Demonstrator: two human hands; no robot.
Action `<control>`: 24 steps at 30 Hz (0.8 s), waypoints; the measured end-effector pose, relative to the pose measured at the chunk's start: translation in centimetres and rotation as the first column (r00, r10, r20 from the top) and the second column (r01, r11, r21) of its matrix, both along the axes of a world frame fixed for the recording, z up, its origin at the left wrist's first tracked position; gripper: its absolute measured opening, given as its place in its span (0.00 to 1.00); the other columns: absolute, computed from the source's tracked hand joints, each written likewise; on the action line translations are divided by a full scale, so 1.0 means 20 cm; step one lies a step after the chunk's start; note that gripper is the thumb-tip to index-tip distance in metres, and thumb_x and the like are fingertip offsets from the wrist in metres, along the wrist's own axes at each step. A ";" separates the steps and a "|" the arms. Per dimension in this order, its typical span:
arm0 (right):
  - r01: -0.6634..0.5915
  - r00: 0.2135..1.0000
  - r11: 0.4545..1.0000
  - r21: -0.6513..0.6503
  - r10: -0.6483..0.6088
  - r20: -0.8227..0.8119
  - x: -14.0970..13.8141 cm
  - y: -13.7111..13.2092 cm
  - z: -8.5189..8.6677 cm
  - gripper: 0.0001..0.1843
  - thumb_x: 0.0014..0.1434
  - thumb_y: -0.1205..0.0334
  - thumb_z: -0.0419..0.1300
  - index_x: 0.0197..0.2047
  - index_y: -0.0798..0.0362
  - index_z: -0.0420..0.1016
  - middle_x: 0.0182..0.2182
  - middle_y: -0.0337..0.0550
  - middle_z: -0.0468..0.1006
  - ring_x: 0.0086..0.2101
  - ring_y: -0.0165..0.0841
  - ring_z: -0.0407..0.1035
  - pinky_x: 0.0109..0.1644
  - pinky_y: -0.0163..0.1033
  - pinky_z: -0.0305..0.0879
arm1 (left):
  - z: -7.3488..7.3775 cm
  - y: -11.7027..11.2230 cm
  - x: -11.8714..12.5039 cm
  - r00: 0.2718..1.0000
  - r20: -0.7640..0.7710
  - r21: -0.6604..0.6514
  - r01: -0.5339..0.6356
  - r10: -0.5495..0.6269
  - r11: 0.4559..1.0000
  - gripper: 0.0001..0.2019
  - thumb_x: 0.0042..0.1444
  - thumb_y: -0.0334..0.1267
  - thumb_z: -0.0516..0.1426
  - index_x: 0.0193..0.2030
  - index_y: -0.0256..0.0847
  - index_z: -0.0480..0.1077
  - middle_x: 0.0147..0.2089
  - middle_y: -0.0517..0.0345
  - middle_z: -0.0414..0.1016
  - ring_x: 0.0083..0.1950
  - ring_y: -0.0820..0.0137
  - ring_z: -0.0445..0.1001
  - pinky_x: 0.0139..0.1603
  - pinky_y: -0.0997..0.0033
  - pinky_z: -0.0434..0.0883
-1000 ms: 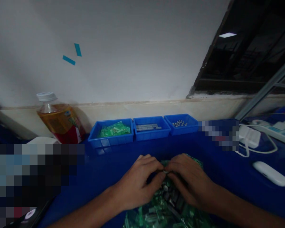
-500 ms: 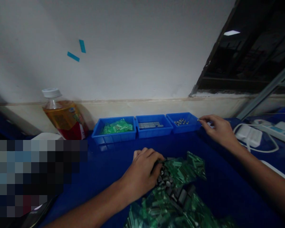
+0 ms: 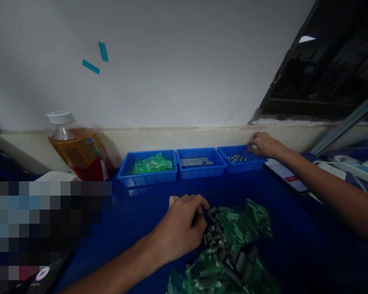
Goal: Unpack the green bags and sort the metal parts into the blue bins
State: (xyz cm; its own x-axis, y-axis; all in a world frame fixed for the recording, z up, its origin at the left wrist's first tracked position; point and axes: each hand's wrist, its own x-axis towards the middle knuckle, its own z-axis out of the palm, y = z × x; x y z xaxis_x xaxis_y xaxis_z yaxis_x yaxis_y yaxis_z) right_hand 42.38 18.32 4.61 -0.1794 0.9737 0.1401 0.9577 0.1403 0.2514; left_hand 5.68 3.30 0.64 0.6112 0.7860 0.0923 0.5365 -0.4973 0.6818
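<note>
My left hand [image 3: 187, 226] rests on the table beside a heap of small grey metal pieces [image 3: 214, 237], its fingers curled in; anything in its grasp is hidden. Green plastic bags of metal parts [image 3: 239, 224] lie against the heap, more of them nearest me. Over the far right edge of the right blue bin [image 3: 247, 164] is my right hand [image 3: 260, 143], thumb and fingertips brought together and slightly blurred. What they pinch, if anything, cannot be made out. Several small metal parts [image 3: 237, 157] stand in that bin.
A middle blue bin [image 3: 202, 172] holds metal bars, and a left blue bin [image 3: 150, 178] holds green bags. A drink bottle [image 3: 79, 151] stands at the left. A phone [image 3: 286, 175] lies under my right forearm, with a power strip [image 3: 362, 169] beyond. A wall closes off the back.
My right hand has moved left and up, from beside the right bin to over its edge. The small piece seen at its fingertips no longer shows. My left hand stays by the heap.
</note>
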 end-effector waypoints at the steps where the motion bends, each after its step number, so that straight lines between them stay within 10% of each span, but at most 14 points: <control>1: 0.010 1.000 1.000 -0.007 -0.010 0.009 0.00 -0.01 -0.01 0.08 0.48 0.64 0.61 0.32 0.52 0.81 0.35 0.50 0.72 0.39 0.40 0.65 0.43 0.41 0.61 | 0.00 0.01 -0.01 0.999 -0.007 -0.011 0.037 -0.037 0.999 0.16 0.47 0.22 0.51 0.40 0.41 0.68 0.33 0.62 0.71 0.37 0.67 0.69 0.42 0.63 0.58; 6: 0.036 0.999 0.999 -0.021 -0.036 -0.002 0.01 -0.03 -0.03 0.11 0.50 0.62 0.60 0.36 0.51 0.81 0.33 0.48 0.72 0.35 0.37 0.67 0.41 0.39 0.62 | -0.01 0.05 -0.05 0.972 0.034 0.013 0.231 -0.231 0.973 0.16 0.45 0.21 0.52 0.40 0.40 0.69 0.35 0.61 0.70 0.37 0.70 0.69 0.42 0.66 0.61; 11: 0.070 0.976 0.979 0.189 -0.028 -0.217 -0.14 -0.23 0.00 0.18 0.60 0.56 0.52 0.42 0.56 0.78 0.32 0.49 0.75 0.33 0.37 0.70 0.40 0.39 0.63 | -0.04 0.05 -0.06 0.978 0.108 0.044 0.177 -0.181 0.983 0.10 0.52 0.26 0.52 0.40 0.40 0.67 0.34 0.61 0.69 0.36 0.72 0.67 0.39 0.70 0.62; 18: -0.349 0.803 0.870 0.348 0.469 -0.368 -0.73 -0.94 -0.13 0.11 0.60 0.61 0.56 0.46 0.52 0.71 0.32 0.43 0.74 0.33 0.34 0.68 0.37 0.40 0.63 | -0.03 0.03 -0.03 0.943 0.321 -0.043 0.103 -0.084 0.994 0.08 0.57 0.29 0.51 0.44 0.39 0.64 0.31 0.64 0.64 0.28 0.77 0.62 0.28 0.77 0.60; 24: -0.429 0.724 0.811 0.397 0.572 -0.387 -0.90 -1.07 -0.18 0.08 0.59 0.67 0.56 0.43 0.54 0.67 0.32 0.41 0.74 0.32 0.32 0.66 0.35 0.39 0.61 | -0.01 -0.06 0.03 0.875 0.480 -0.107 0.125 -0.059 0.986 0.06 0.57 0.29 0.51 0.42 0.39 0.63 0.29 0.65 0.64 0.27 0.78 0.62 0.28 0.78 0.61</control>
State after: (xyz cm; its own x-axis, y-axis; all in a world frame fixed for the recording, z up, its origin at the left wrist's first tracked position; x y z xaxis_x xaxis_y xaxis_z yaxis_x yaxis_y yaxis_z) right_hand 24.38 -3.13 0.98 -0.4719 0.6706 0.5723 0.7686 0.6309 -0.1055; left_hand 6.21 2.01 0.50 0.5903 0.7533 0.2899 0.0889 -0.4176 0.9043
